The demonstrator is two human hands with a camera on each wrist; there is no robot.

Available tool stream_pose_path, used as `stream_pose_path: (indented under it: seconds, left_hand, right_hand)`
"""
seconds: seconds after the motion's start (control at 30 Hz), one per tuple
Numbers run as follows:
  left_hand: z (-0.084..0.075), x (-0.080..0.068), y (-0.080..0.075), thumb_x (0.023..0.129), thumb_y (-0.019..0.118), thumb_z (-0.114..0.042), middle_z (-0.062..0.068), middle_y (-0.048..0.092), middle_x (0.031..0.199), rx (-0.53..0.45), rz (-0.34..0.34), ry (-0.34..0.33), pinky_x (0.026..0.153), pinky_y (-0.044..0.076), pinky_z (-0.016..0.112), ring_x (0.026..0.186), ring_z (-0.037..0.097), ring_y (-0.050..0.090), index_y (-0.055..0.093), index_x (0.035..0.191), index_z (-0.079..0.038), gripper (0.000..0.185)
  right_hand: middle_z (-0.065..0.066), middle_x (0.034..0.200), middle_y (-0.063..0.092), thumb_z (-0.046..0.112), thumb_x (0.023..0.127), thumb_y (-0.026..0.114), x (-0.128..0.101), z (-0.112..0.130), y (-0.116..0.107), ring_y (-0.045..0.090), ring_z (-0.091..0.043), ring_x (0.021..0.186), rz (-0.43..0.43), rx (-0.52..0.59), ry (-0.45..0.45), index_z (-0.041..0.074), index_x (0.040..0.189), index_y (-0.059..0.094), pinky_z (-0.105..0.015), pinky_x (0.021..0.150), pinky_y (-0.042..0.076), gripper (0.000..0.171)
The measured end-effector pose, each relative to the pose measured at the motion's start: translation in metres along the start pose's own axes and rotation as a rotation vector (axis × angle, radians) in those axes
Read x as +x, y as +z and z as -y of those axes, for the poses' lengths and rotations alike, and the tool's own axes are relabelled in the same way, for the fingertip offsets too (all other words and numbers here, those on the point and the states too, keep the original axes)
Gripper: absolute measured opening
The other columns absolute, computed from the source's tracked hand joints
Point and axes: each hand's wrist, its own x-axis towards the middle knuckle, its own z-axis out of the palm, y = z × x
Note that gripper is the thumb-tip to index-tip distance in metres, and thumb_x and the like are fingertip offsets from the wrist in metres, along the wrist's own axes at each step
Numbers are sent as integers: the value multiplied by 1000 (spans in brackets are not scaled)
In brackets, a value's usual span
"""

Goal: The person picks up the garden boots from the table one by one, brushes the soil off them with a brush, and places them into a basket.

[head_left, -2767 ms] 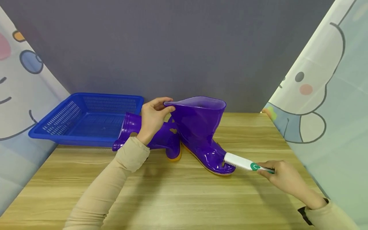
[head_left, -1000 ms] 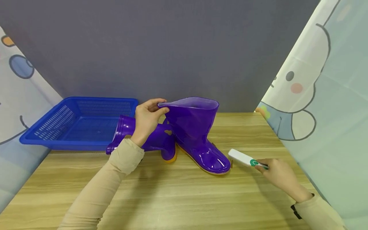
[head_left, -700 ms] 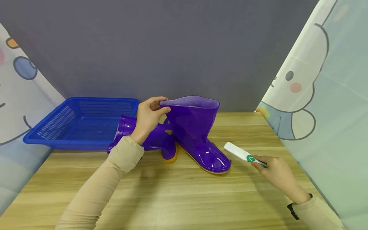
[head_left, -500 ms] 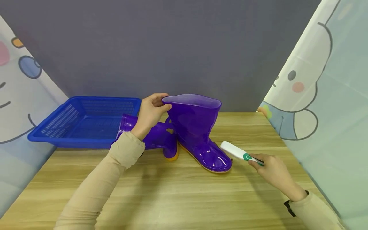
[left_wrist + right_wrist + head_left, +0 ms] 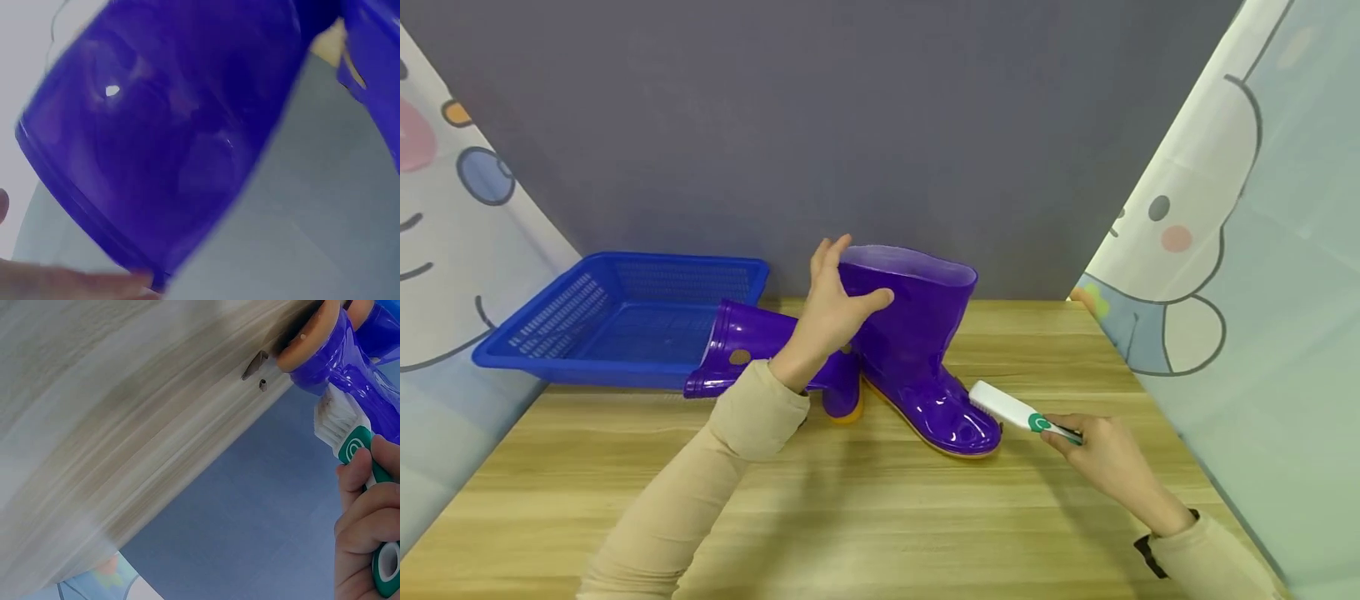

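Note:
A glossy purple rain boot (image 5: 917, 333) stands on the table with its toe toward the right front. At the back-left of its rim, my left hand (image 5: 835, 312) has its fingers stretched upward and its thumb spread across the shaft. In the left wrist view a blurred finger (image 5: 94, 284) lies at the boot's rim. My right hand (image 5: 1108, 454) grips the handle of a white and green scrub brush (image 5: 1003, 406). The brush's bristles (image 5: 337, 419) are right at the boot's toe. A second purple boot (image 5: 760, 329), with a brown spot (image 5: 740, 357), lies on its side, partly hidden by my left hand.
A blue slotted plastic basket (image 5: 625, 367) sits at the back left of the wood-grain table (image 5: 895, 533). Two small brown bits (image 5: 255, 365) lie on the table near the toe. A grey panel (image 5: 880, 125) rises behind, with printed curtains on both sides.
My left hand has loosened its pinch on the rim, spread its fingers and moved right. The brush left the toe, lifted, then came back down to it; the brown patch on the toe is gone.

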Motion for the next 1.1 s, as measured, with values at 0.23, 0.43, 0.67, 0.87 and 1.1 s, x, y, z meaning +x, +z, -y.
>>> stream_pose_path:
  seconds: [0.23,0.43,0.67,0.87,1.1]
  left_hand:
    - [21,-24,63,73,73,-12,11,7,152,59,-119,291,110,23,46,139,29,14,27,141,-8,83]
    - [34,-2,115,69,81,-22,17,2,151,290,-341,492,115,6,44,141,30,-2,22,142,-7,95]
    - [40,18,130,67,82,-25,19,4,150,299,-496,557,115,11,41,141,31,3,39,127,-13,75]
    - [43,18,125,73,75,-12,10,24,150,143,-432,514,107,33,35,137,23,27,40,132,-12,68]
    - [47,13,114,74,73,-8,9,66,110,-34,-461,451,84,51,27,96,18,65,58,123,-4,51]
  right_hand:
    - [2,61,58,18,79,70,-1,-1,0,27,-2,39,0,27,16,0,101,69,-21,36,29,28]
    - [4,58,55,20,81,69,-1,-1,-1,27,-3,39,7,34,25,0,101,69,-21,36,29,29]
    - [-4,74,65,21,82,68,-4,2,0,27,-4,39,27,55,36,-2,104,67,-22,36,30,32]
    - [-4,74,65,21,82,68,-5,2,-1,29,-4,40,24,59,53,-2,105,67,-22,38,31,32]
    - [1,64,59,21,81,68,-6,2,-2,29,-4,41,17,52,53,-2,105,67,-22,38,30,32]
